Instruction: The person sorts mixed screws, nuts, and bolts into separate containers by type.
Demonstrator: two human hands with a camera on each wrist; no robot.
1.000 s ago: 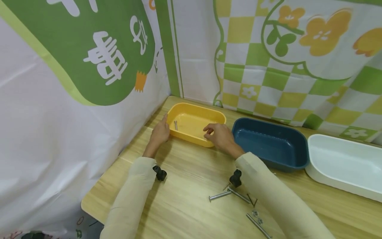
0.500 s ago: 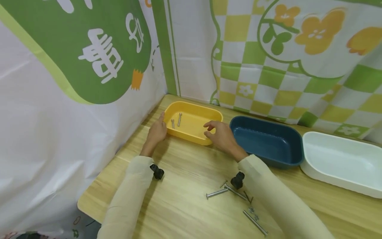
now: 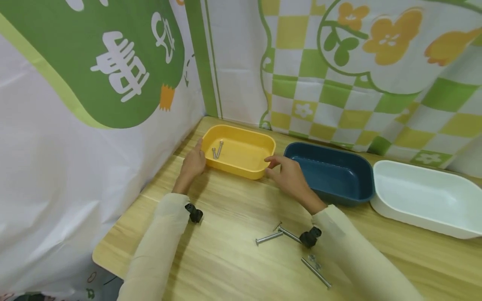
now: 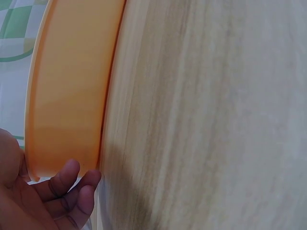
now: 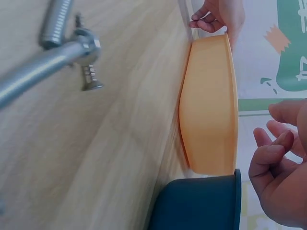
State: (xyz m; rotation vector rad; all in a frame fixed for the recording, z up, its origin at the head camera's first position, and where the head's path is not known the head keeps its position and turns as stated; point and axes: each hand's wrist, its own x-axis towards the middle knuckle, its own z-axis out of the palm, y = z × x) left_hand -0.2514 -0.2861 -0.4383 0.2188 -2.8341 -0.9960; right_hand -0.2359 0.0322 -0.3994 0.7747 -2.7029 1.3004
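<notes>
In the head view, a yellow tray (image 3: 241,170) stands on the table, with two small bolts (image 3: 217,149) lying close together toward its left end. My left hand (image 3: 193,163) holds that end; in the left wrist view its curled fingers (image 4: 72,191) lie against the outer corner, below the rim. Beside the tray's right end is my right hand (image 3: 288,173), fingers loosely bent around nothing. The right wrist view has this hand (image 5: 283,167) apart from the tray wall (image 5: 211,105). Whether a fingertip brushes the rim in the head view, I cannot tell.
To the right stand a dark blue tray (image 3: 331,188) and a white tray (image 3: 425,213). Nearer the front lie several loose pieces: long bolts (image 3: 269,238), a bolt (image 3: 315,272) and nuts (image 3: 313,260). Printed cloth (image 3: 233,62) borders the table's back and left.
A second bolt has come into view inside the yellow tray and shifted left beside the first. My right hand has drawn back rightward from over the tray. My left hand stays at its end.
</notes>
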